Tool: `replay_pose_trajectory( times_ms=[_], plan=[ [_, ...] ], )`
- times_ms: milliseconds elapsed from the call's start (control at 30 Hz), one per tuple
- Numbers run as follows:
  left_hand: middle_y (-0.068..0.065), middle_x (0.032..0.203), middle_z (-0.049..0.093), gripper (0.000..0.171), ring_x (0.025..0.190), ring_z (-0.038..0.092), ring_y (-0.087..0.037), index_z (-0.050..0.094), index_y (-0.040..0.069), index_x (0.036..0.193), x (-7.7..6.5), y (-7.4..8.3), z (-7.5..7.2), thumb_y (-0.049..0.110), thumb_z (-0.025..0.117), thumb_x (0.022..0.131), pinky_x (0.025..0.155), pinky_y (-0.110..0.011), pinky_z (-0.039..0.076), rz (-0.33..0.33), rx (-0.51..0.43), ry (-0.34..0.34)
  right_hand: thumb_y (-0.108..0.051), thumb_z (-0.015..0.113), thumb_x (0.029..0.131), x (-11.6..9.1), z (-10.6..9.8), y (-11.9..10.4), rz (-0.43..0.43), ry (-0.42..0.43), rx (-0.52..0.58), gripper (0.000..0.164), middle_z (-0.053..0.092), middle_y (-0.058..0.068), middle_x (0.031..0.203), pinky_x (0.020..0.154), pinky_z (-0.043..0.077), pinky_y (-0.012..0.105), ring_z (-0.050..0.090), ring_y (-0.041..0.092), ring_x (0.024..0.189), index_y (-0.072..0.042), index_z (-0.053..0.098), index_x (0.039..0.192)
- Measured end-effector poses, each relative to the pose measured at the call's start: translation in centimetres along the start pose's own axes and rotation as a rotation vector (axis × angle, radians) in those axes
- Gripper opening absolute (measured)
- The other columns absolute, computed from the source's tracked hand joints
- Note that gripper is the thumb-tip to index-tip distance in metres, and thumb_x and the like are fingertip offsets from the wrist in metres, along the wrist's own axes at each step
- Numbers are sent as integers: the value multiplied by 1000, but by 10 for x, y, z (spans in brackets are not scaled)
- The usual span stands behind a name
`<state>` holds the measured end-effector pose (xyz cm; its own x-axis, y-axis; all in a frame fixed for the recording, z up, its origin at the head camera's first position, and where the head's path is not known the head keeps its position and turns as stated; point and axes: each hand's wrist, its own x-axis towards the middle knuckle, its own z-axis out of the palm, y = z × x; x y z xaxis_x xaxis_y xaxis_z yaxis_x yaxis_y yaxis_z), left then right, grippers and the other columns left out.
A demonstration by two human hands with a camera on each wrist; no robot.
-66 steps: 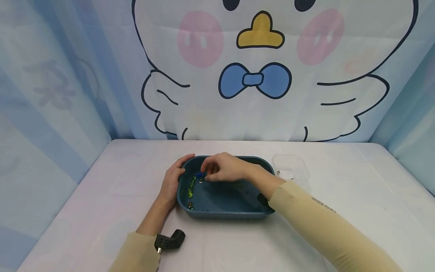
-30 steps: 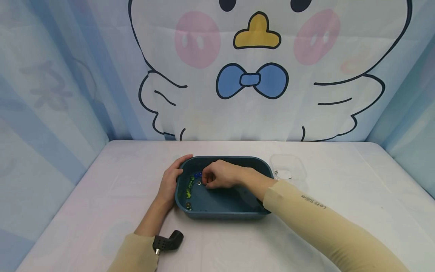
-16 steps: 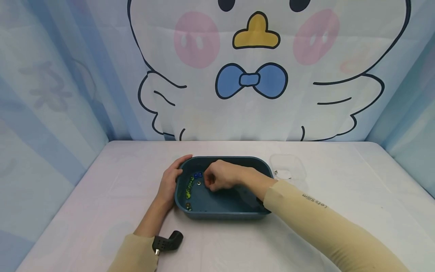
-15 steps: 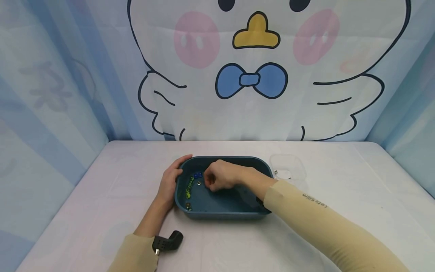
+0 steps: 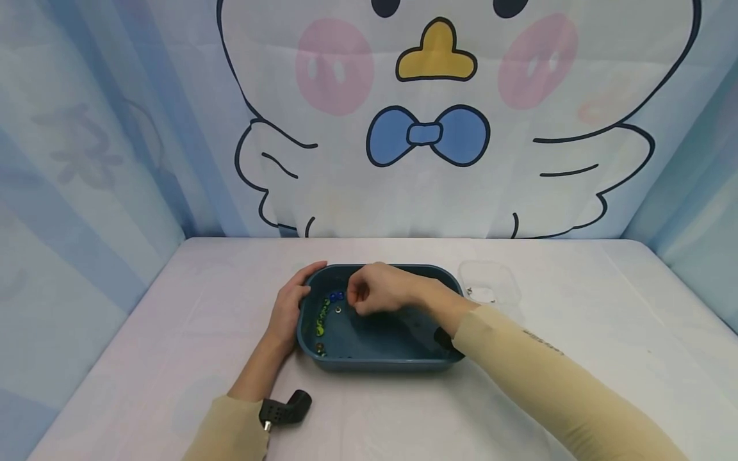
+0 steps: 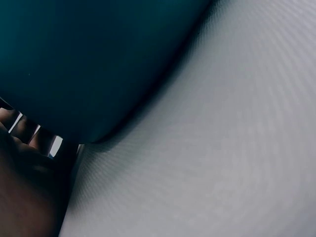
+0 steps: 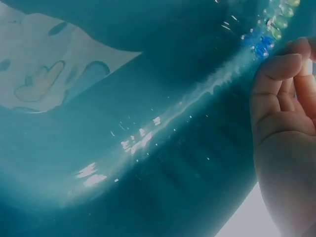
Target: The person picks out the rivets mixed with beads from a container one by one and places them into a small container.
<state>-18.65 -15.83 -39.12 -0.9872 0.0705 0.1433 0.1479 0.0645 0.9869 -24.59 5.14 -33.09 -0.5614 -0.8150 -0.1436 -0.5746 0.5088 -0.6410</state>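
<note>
A dark teal basin (image 5: pixel 398 365) stands on the table. Along its left inner side runs a curved row of small green beads (image 5: pixel 321 320), ending at the far end in blue beads (image 5: pixel 336 296). A brownish bead (image 5: pixel 319 348) lies at the near left corner, and a tiny shiny bead (image 5: pixel 337 310) sits inside the row. My left hand (image 5: pixel 286 314) rests along the basin's left outer wall, thumb at the rim, fingers extended. Over the basin, my right hand (image 5: pixel 377 289) has its fingers curled, thumb and forefinger together, right of the blue beads. Nothing shows between those fingertips.
A clear plastic box (image 5: pixel 490 282) with a few tiny pieces inside stands right of the basin, behind my right forearm. A white cloth covers the table (image 5: pixel 230 275). A printed curtain (image 5: pixel 426 192) hangs at its back edge.
My right hand has drawn back a little to the right from the blue beads and now sits slightly higher above the basin floor. The left hand has stayed on the basin.
</note>
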Motion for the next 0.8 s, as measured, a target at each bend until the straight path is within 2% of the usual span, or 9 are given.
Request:
replay_pose_trajectory(
  times_ms=[333,800],
  plan=[
    [-10,153,44,58,141,38,-25,48,5,147,0,1,0,5,24,94,117,-46,24,-20,8,2,-5,66,87,-3,-3,-6,-31,40,39,13,64,-3,84,71,50,27,59,14,75,-3,71,99],
    [-12,153,44,58,140,39,-25,48,4,147,0,1,0,5,25,93,117,-44,25,-14,-7,7,-3,65,89,-12,-10,-15,-117,127,128,14,67,-1,88,74,52,28,60,14,76,1,72,101]
  ],
)
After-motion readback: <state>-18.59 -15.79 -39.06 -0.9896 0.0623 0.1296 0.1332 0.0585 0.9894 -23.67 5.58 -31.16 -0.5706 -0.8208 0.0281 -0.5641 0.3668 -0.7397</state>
